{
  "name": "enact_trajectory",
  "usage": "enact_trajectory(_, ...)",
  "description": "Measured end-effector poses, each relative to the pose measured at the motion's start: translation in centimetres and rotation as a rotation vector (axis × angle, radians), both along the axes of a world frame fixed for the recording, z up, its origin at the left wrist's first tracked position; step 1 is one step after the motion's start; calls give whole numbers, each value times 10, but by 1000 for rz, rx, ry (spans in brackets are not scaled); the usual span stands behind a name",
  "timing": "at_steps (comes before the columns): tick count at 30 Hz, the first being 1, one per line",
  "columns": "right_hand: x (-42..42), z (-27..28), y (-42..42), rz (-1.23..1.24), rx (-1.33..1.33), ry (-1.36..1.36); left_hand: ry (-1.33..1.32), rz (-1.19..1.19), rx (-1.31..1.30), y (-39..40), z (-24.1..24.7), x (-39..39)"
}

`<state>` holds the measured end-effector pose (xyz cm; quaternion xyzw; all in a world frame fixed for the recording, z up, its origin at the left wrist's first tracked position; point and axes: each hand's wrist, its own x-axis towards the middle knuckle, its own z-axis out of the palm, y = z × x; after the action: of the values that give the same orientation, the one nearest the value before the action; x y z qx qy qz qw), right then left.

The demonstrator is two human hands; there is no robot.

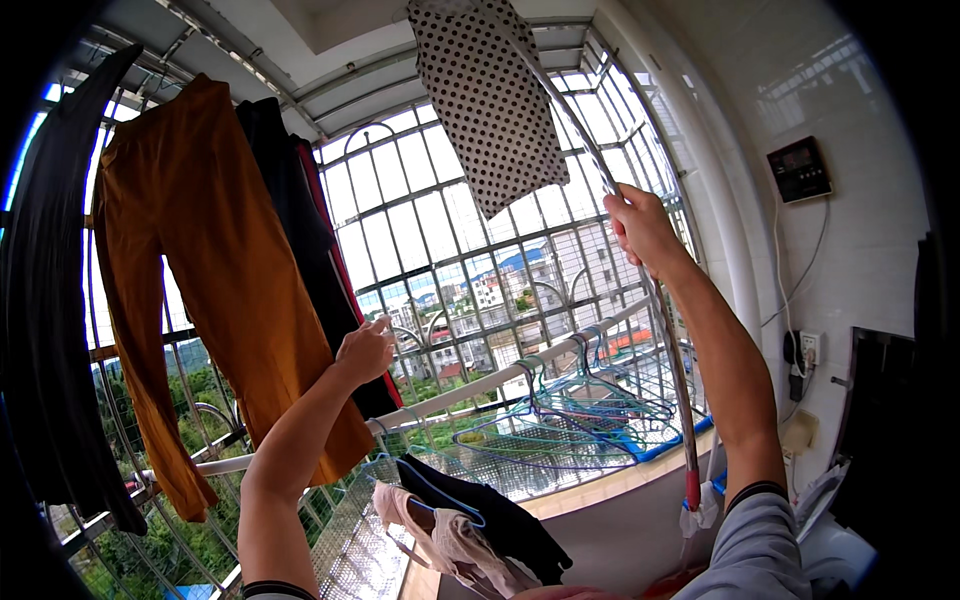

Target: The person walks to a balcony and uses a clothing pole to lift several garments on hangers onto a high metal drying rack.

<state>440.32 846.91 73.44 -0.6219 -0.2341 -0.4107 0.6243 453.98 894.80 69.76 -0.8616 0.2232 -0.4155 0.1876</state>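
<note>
My right hand (642, 231) grips a long metal clothes pole (673, 360) with a red lower end. The pole slants up to the left, in front of a white polka-dot garment (491, 105); the garment's top is out of view, so what holds it up cannot be seen. My left hand (365, 350) is raised with loosely bent fingers and nothing visible in it. It is nearest to the dark trousers (300, 202) with red edging behind it. Brown trousers (202, 247) hang to its left, partly behind my forearm.
A white rail (480, 381) crosses below, carrying several hangers (570, 412). Beneath it hang a black garment (487, 510) and a beige bra (450, 536). A dark garment (56, 300) hangs far left. Metal window bars (450, 247) stand ahead; a wall device (799, 169) is right.
</note>
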Motion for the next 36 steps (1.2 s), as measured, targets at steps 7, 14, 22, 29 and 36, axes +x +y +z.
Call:
enact_trajectory(7, 1, 4, 4, -15, -22, 10, 38, -42, -55, 8, 2, 1)
enact_trajectory(14, 2, 9, 10, -1, -2, -7, 17, -42, -32, 7, 2, -4)
enact_trajectory(22, 2, -3, 6, -30, -41, 18, 17, -21, -41, 13, -2, 2)
enact_trajectory(29, -10, -34, 7, 14, -33, 0, -69, -75, -41, 18, -13, 11)
enact_trajectory(36, -18, -54, 14, 54, -58, 20, -28, -70, -29, 12, -16, 11)
